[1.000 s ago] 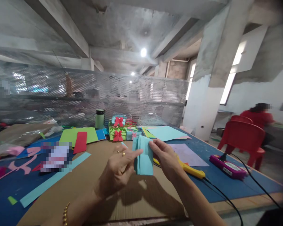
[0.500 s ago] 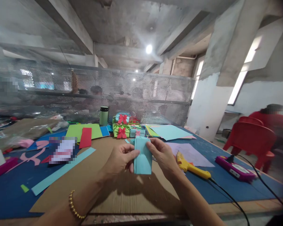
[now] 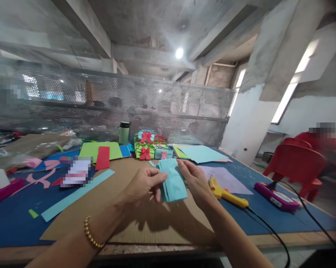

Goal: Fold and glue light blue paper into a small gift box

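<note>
Between my hands, above a brown cardboard sheet (image 3: 123, 227), is a folded piece of light blue paper (image 3: 173, 182), now tilted. My left hand (image 3: 148, 182) pinches its left edge between thumb and fingers. At the upper right edge, my right hand (image 3: 193, 178) grips it, thumb in front and the other fingers mostly hidden behind. Just beyond the paper stand small green and blue paper boxes with red and pink bows (image 3: 145, 150). A yellow glue gun (image 3: 228, 195) lies to the right of my right hand.
A long light blue strip (image 3: 78, 195), a red paper piece (image 3: 102, 158) and green sheets (image 3: 86, 150) lie left. Purple paper (image 3: 226, 178) and a purple power strip (image 3: 276, 197) with a black cord are right. A green bottle (image 3: 124, 133) stands behind. A person sits beyond a red chair (image 3: 299, 156).
The folded blue paper has turned so its lower end swings right, and its layers show more at the lower left. Both hands still hold it; the view has shifted slightly.
</note>
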Available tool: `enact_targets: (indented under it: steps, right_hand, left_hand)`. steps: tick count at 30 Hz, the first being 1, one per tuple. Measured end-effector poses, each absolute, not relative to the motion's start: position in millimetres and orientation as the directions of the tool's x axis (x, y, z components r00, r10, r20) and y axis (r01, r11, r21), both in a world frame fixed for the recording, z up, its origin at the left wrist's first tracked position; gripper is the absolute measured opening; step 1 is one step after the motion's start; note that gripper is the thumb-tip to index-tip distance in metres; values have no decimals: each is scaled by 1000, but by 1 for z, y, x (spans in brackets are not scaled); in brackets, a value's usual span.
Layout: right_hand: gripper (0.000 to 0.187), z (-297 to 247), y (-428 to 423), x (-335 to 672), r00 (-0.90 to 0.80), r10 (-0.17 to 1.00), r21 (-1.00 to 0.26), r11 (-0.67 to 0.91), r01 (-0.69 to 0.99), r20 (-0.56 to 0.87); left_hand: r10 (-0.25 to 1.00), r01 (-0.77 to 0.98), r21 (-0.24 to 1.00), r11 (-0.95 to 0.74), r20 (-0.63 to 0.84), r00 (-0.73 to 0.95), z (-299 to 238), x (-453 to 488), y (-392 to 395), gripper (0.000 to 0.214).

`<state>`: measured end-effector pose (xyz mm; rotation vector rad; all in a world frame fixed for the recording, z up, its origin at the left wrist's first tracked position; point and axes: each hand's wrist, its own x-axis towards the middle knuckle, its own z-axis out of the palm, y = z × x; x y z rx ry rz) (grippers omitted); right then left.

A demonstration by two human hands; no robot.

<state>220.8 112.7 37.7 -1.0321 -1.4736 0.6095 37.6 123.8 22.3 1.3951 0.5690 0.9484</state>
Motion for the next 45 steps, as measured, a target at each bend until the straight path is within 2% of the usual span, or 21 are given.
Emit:
enact_targets:
  steps: [3,6,10,16,25,29,36,45]
  right_hand:
    - [47,41,106,225,117,825,-811,502,300,554]
    - [34,39,91,227,152,765,-746,531,402,626]
    - [26,28,72,213,74,820,-785,511,350,567]
    - [30,14,76,186,119,892,-898,423,125,437]
    - [37,10,88,182,161,928,-931,353,-87,337]
    - [37,11,89,181,164,932,-926,347,-149,323]
    - [35,11,90,179,111,945,-924,325,-201,308]
    - [38,10,90,182,133,955,-927,289,-238,264]
  left_hand:
    - [897,-302,949,-85,205,391,26,37,127,39]
    - [951,-380,920,-99,200,237,29,36,130,38]
    - [969,-407,904,-131,204,141,30,35,132,38]
    - [964,-391,904,-172,235,121,27,36,134,42]
    - [939,-335,892,-303,340,59,28,39,129,42]
    - [927,-336,884,-325,368,71,30,40,127,43]
    - [944,-416,878,-235,309,118,28,40,130,44]
    - [930,-315,931,-185,269,249,22,40,131,39]
